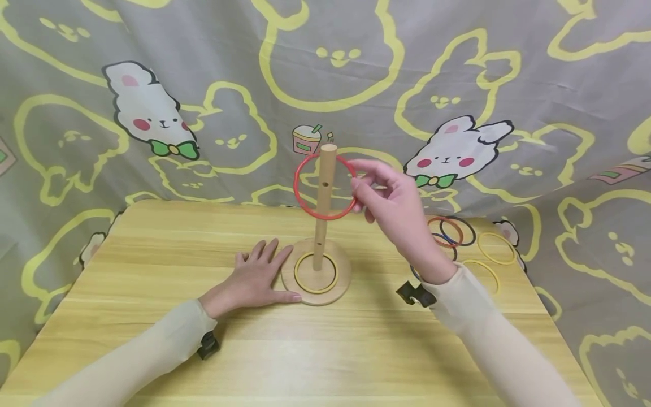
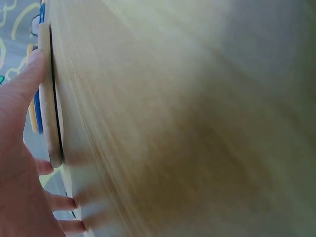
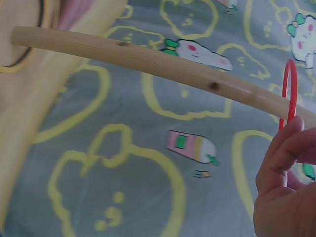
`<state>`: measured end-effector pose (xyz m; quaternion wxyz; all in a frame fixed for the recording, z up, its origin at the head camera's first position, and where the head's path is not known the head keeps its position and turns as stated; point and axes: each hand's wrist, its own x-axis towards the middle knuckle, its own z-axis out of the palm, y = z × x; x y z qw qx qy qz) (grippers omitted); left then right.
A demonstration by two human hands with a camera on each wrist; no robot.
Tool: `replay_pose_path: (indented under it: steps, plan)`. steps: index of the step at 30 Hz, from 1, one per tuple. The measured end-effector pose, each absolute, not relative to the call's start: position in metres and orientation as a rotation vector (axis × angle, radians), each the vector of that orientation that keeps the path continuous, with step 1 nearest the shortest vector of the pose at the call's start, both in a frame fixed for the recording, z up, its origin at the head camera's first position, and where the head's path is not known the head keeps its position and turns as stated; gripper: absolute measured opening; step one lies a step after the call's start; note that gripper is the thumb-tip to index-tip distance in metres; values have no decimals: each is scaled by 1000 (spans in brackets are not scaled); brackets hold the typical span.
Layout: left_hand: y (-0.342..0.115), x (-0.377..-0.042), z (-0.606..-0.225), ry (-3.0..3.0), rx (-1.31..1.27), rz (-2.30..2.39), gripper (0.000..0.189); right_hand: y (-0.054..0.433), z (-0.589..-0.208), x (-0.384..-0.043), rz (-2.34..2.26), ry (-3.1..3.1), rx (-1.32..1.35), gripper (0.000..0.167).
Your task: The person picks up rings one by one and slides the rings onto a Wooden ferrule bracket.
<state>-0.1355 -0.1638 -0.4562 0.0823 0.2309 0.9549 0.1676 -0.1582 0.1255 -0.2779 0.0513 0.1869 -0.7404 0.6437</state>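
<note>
My right hand (image 1: 394, 206) pinches a red ring (image 1: 296, 183) by its right side, between thumb and fingers. The ring stands tilted around the upper part of a wooden post (image 1: 320, 232), with its far side passing behind the post and its near side in front. A round wooden base (image 1: 342, 282) carries the post. Around the post's foot lies a yellow ring (image 1: 316, 291), with a blue ring (image 2: 38, 111) under it in the left wrist view. My left hand (image 1: 254, 280) rests at the base's left edge, fingers spread and thumb on the rim.
Several loose rings lie at the table's right side, partly behind my right forearm: an orange ring (image 1: 461, 230), a dark blue ring (image 1: 474, 233) and yellow rings, one yellow ring (image 1: 495, 263) farthest right. A patterned grey curtain (image 1: 229, 51) hangs behind the wooden table (image 1: 285, 356).
</note>
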Motion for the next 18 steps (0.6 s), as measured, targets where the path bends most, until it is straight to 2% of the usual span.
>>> replay_pose_path:
  steps: [18]
  plan:
    - [-165, -137, -462, 2870, 687, 499, 122, 123, -383, -162, 1878, -2627, 458, 31]
